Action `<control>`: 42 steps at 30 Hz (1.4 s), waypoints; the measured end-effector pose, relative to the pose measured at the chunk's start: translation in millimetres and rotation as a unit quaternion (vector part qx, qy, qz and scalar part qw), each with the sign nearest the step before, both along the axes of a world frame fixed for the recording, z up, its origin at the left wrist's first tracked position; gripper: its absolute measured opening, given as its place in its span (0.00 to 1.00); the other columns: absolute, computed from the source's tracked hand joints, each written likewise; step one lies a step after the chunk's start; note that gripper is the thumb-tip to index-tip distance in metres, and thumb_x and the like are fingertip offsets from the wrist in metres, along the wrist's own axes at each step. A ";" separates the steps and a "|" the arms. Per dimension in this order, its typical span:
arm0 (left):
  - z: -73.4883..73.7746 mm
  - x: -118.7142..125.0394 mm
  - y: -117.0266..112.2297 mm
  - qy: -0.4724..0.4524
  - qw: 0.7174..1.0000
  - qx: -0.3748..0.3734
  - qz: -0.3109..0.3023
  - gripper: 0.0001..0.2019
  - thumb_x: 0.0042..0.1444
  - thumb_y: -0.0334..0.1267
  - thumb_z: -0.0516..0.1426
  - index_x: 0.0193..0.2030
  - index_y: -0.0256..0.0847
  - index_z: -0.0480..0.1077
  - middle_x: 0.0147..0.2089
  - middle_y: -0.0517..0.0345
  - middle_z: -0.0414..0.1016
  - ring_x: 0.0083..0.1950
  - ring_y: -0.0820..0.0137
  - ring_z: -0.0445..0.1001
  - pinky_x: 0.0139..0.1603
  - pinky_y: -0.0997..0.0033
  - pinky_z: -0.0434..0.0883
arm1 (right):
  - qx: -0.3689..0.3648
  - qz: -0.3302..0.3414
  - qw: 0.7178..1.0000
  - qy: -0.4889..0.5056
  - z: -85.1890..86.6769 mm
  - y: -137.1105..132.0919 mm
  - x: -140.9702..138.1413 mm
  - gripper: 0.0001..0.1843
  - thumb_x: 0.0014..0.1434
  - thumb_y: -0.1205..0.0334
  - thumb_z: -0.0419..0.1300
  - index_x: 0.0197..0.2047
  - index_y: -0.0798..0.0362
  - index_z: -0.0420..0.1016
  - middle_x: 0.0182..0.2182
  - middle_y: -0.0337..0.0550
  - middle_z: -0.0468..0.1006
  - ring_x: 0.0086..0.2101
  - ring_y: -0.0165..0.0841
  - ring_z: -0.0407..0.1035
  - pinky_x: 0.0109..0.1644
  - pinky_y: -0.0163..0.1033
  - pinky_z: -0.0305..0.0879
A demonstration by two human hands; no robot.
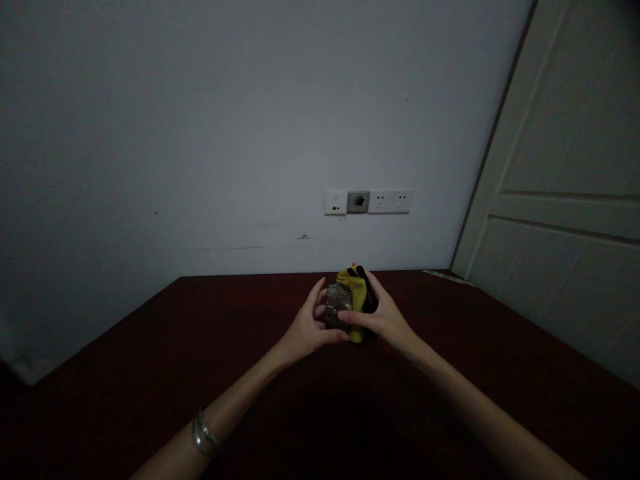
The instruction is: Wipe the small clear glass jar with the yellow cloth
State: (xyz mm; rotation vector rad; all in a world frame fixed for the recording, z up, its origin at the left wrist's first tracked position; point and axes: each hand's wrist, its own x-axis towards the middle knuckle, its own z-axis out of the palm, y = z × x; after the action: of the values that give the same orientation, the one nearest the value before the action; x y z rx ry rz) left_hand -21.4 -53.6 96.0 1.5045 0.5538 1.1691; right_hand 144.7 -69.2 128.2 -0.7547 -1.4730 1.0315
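Note:
Both my hands meet over the far middle of a dark red table (150,373). My left hand (307,327) curls its fingers round a small grey bundle (337,303), which looks like rolled cloth. My right hand (383,313) wraps round a yellow and black cloth piece (357,287) pressed against the grey bundle. The two pieces touch between my palms. A silver bracelet (205,435) sits on my left wrist. The dim light hides finer detail of the cloth.
A grey wall rises behind the table with a strip of wall sockets and a switch (369,201). A pale panelled door (565,200) stands at the right. The table's far edge meets the wall just beyond my hands.

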 end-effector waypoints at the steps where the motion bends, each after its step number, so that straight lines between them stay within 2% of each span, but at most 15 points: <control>1: -0.9 0.9 0.3 -0.014 1.000 -0.005 -0.003 0.57 0.31 0.38 0.71 0.67 0.45 0.44 0.67 0.36 0.50 0.64 0.48 0.59 0.56 0.51 0.67 | -0.005 0.000 1.000 0.004 0.1 -0.1 -0.2 0.53 0.38 0.59 0.72 0.64 0.49 0.49 0.55 0.51 0.68 0.53 0.44 0.67 0.59 0.51 0.61; 6: -0.9 1.1 0.2 -0.010 1.000 0.001 -0.011 0.49 0.33 0.37 0.71 0.62 0.41 0.54 0.62 0.39 0.62 0.58 0.52 0.67 0.54 0.55 0.69 | -0.002 -0.003 1.000 -0.003 0.8 -1.2 -0.3 0.53 0.37 0.60 0.72 0.63 0.50 0.50 0.56 0.52 0.67 0.54 0.43 0.65 0.60 0.51 0.58; 10: -2.9 0.0 1.7 -0.011 1.000 0.008 -0.004 0.43 0.32 0.34 0.71 0.57 0.38 0.59 0.55 0.42 0.69 0.52 0.56 0.72 0.50 0.60 0.72 | 0.025 -0.006 0.999 -0.042 0.5 -0.8 1.2 0.46 0.39 0.59 0.72 0.59 0.51 0.57 0.54 0.51 0.69 0.53 0.43 0.66 0.59 0.52 0.59; 13: -7.5 1.0 2.6 -0.024 1.000 -0.004 0.019 0.40 0.31 0.33 0.71 0.54 0.37 0.61 0.53 0.43 0.71 0.50 0.57 0.74 0.48 0.61 0.73 | 0.046 0.015 0.994 -0.100 -0.9 1.2 4.9 0.39 0.44 0.58 0.69 0.58 0.50 0.60 0.52 0.49 0.71 0.52 0.42 0.67 0.58 0.52 0.60; 15: -10.4 1.9 2.2 -0.027 0.999 -0.019 0.035 0.39 0.31 0.33 0.71 0.53 0.37 0.62 0.53 0.43 0.71 0.49 0.57 0.74 0.48 0.61 0.73 | 0.061 0.017 0.989 -0.131 -2.4 3.2 7.4 0.38 0.45 0.57 0.68 0.58 0.49 0.59 0.53 0.48 0.71 0.52 0.42 0.66 0.59 0.52 0.60; 18: -13.2 2.2 0.5 -0.027 0.998 -0.037 0.051 0.41 0.30 0.33 0.71 0.54 0.36 0.61 0.53 0.42 0.71 0.50 0.57 0.74 0.47 0.62 0.73 | 0.079 -0.001 0.985 -0.155 -4.5 5.8 9.1 0.36 0.48 0.55 0.67 0.59 0.49 0.60 0.53 0.48 0.71 0.52 0.41 0.66 0.59 0.52 0.59; 23: -15.9 1.1 -3.2 -0.033 0.998 -0.027 0.049 0.42 0.32 0.31 0.71 0.56 0.37 0.59 0.51 0.43 0.72 0.51 0.57 0.73 0.49 0.62 0.73 | 0.107 -0.047 0.982 -0.151 -3.7 6.2 7.2 0.22 0.57 0.55 0.59 0.53 0.51 0.69 0.49 0.47 0.75 0.49 0.41 0.70 0.56 0.52 0.64; 26: -16.2 1.8 -5.1 -0.033 0.998 -0.025 0.055 0.42 0.32 0.32 0.71 0.56 0.37 0.58 0.52 0.43 0.72 0.51 0.56 0.73 0.50 0.60 0.73 | 0.127 -0.065 0.977 -0.161 -0.1 4.2 9.6 0.18 0.58 0.56 0.59 0.50 0.51 0.72 0.47 0.44 0.78 0.46 0.40 0.72 0.54 0.50 0.66; 30: -16.1 2.5 -6.9 -0.028 0.997 -0.030 0.069 0.45 0.30 0.34 0.71 0.57 0.37 0.59 0.52 0.42 0.72 0.51 0.55 0.73 0.51 0.59 0.73 | 0.178 -0.022 0.961 -0.209 9.1 -1.6 21.2 0.19 0.59 0.60 0.58 0.54 0.47 0.71 0.50 0.41 0.76 0.49 0.40 0.71 0.56 0.51 0.65; 33: -17.2 2.1 -7.9 -0.022 0.997 -0.025 0.069 0.45 0.29 0.34 0.71 0.58 0.37 0.59 0.54 0.42 0.71 0.52 0.54 0.73 0.50 0.59 0.73 | 0.247 0.048 0.929 -0.272 17.6 -9.4 30.9 0.24 0.60 0.65 0.57 0.59 0.43 0.65 0.58 0.39 0.68 0.57 0.40 0.62 0.62 0.52 0.58; 36: -19.1 2.4 -8.4 -0.024 0.997 -0.020 0.075 0.44 0.30 0.33 0.71 0.58 0.37 0.60 0.55 0.40 0.70 0.53 0.53 0.72 0.51 0.58 0.73 | 0.290 0.093 0.895 -0.325 22.8 -16.6 35.1 0.27 0.60 0.69 0.56 0.61 0.43 0.61 0.59 0.38 0.65 0.59 0.37 0.60 0.64 0.49 0.56; 39: -20.0 3.5 -9.4 -0.034 0.996 -0.024 0.081 0.44 0.31 0.33 0.70 0.58 0.35 0.59 0.54 0.39 0.70 0.54 0.52 0.71 0.51 0.58 0.72 | 0.299 0.096 0.888 -0.335 22.2 -17.3 34.9 0.28 0.60 0.69 0.55 0.62 0.42 0.59 0.59 0.37 0.65 0.59 0.36 0.60 0.63 0.49 0.57; 42: -20.3 3.9 -11.7 -0.027 0.996 -0.035 0.078 0.45 0.31 0.33 0.70 0.59 0.34 0.58 0.54 0.39 0.71 0.53 0.53 0.72 0.49 0.59 0.73 | 0.291 0.057 0.896 -0.331 19.6 -11.4 35.4 0.28 0.60 0.70 0.55 0.62 0.43 0.59 0.59 0.37 0.66 0.59 0.36 0.60 0.63 0.50 0.57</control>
State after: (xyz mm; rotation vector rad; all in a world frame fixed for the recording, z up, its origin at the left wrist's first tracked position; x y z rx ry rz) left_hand -17.5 -65.3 75.7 1.3847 0.6780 1.2926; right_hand 180.1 -80.6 147.7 -0.5987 -2.2936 0.3502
